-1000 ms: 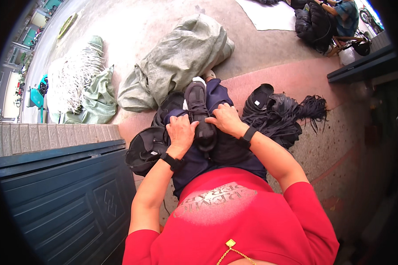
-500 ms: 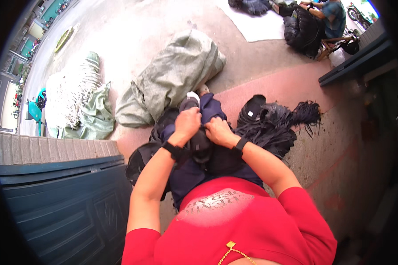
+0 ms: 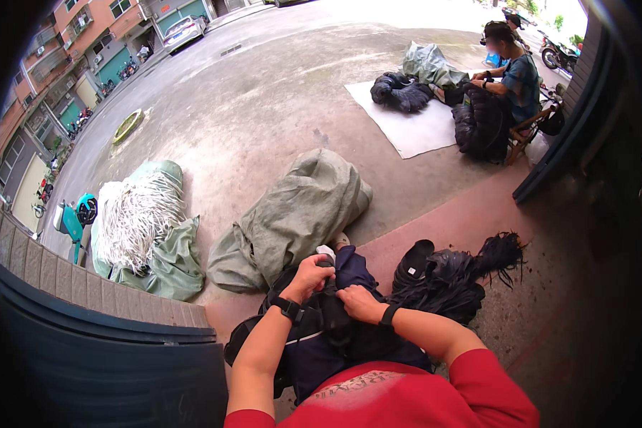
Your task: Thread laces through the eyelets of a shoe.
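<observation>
Over a black shoe (image 3: 333, 312), lengthwise away from the red shirt (image 3: 421, 399).
Curled, with left fingers (image 3: 324, 273) at far end, right fingers (image 3: 347, 292) alongside; cannot tell hold.

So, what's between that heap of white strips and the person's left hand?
In the head view, mainly the large grey-green sack lies between the white strips and the left hand, with some ground showing on the strips' side.
</observation>
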{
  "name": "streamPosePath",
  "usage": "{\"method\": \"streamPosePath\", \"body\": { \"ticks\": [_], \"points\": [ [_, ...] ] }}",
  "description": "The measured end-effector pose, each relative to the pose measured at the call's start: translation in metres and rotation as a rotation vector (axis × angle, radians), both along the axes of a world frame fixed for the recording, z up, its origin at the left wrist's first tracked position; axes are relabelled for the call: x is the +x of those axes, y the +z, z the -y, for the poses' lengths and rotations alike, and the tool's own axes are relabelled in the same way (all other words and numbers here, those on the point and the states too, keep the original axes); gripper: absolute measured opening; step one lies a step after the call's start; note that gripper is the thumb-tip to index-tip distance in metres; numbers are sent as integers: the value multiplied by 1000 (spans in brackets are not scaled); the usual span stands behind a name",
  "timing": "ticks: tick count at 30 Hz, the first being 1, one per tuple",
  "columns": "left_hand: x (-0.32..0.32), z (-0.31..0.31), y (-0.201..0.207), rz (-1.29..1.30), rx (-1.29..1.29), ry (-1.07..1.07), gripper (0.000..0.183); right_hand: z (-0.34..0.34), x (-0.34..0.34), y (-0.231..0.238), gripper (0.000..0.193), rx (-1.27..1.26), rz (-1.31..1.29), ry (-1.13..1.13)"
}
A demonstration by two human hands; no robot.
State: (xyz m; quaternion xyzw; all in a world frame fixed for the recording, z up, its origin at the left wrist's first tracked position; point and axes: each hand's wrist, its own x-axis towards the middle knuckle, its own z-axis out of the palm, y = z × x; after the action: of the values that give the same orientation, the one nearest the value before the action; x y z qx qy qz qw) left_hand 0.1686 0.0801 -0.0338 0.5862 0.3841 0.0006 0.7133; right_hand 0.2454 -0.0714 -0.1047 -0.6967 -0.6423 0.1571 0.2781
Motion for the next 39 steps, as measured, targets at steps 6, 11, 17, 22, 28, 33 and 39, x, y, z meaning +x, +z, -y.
{"method": "streamPosePath", "body": {
  "ticks": [6, 11, 17, 22, 28, 33, 39],
  "points": [
    [-4, -6, 4, 36, -176, 34, 54, -13, 10, 19, 13, -100, 315, 254],
    [-4, -2, -6, 37, -187, 70, 43, -12, 15, 14, 10, -77, 201, 164],
    [-5, -5, -7, 3, -266, 158, 47, -4, 7, 8, 12, 3, 185, 119],
    [-3, -5, -9, 7, -251, 148, 47, -7, 0, 25, 10, 16, 504, 123],
    [-8, -10, 7, -43, -205, 127, 53, -9, 12, 13, 7, 146, 187, 102],
    [6, -5, 0, -111, -213, 45, 55, -8, 18, 66, 4, 484, -452, -200],
    [20, 25, -1, -355, 25, -211, 60, 68, 154, 268, 15, 965, -308, -465]
  ]
}}
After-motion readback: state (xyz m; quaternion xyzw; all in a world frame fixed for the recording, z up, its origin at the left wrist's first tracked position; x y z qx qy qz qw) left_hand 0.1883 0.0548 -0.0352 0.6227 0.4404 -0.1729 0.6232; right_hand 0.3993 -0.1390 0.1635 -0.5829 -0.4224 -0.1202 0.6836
